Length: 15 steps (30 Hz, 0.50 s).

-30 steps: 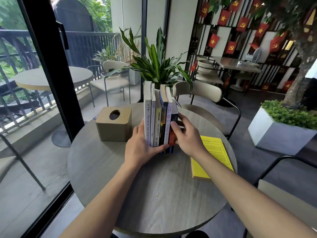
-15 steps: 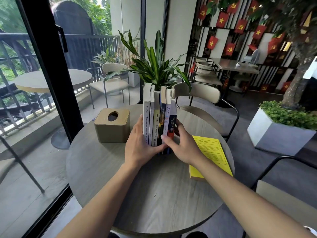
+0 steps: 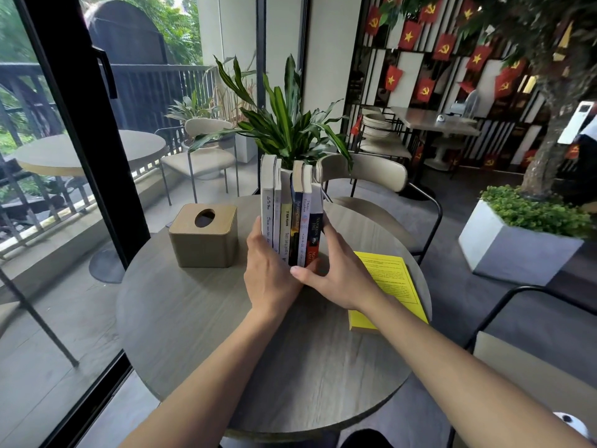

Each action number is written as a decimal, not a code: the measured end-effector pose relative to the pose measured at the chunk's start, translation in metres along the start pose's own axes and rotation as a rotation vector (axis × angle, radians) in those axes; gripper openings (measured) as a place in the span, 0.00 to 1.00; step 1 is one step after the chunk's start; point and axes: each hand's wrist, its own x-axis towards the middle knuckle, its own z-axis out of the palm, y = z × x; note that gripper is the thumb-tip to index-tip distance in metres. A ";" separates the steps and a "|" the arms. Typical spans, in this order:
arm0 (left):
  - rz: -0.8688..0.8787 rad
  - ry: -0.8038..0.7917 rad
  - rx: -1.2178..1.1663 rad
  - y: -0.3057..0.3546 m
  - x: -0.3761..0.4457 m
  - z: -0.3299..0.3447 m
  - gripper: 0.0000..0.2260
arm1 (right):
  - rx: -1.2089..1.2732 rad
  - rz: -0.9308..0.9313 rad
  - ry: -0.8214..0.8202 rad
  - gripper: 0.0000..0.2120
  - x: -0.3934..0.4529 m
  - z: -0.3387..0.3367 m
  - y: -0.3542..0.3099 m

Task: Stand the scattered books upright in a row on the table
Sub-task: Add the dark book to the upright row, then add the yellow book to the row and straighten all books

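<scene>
Several books (image 3: pixel 292 215) stand upright in a tight row, spines toward me, at the middle of the round grey table (image 3: pixel 200 324). My left hand (image 3: pixel 269 270) presses flat against the white book at the row's left end. My right hand (image 3: pixel 336 273) cups the dark book at the right end, its thumb across the bottom of the spines. The row is squeezed between both hands. A yellow book (image 3: pixel 392 279) lies flat on the table to the right, partly under my right forearm.
A tan tissue box (image 3: pixel 205 236) stands left of the row. A leafy potted plant (image 3: pixel 287 124) rises just behind the books. A beige chair (image 3: pixel 371 176) is at the far side, a dark chair frame (image 3: pixel 504 305) at my right, a glass door (image 3: pixel 64 156) on the left.
Both hands have stayed on the row and pushed it tighter; my right thumb has slid left along the base of the spines. The view shifted slightly.
</scene>
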 end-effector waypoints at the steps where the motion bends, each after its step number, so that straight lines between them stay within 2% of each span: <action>1: -0.005 0.004 0.004 0.001 0.000 0.000 0.48 | -0.027 -0.002 0.008 0.51 -0.001 -0.002 0.000; 8: -0.034 0.000 0.022 0.004 0.000 -0.002 0.48 | -0.195 -0.002 0.075 0.45 -0.006 -0.019 0.004; 13: 0.039 0.033 0.036 0.007 -0.001 -0.004 0.49 | -0.348 0.251 0.122 0.43 -0.013 -0.036 0.036; 15: 0.033 0.029 0.042 0.005 -0.001 -0.004 0.50 | -0.451 0.387 0.074 0.46 -0.018 -0.041 0.050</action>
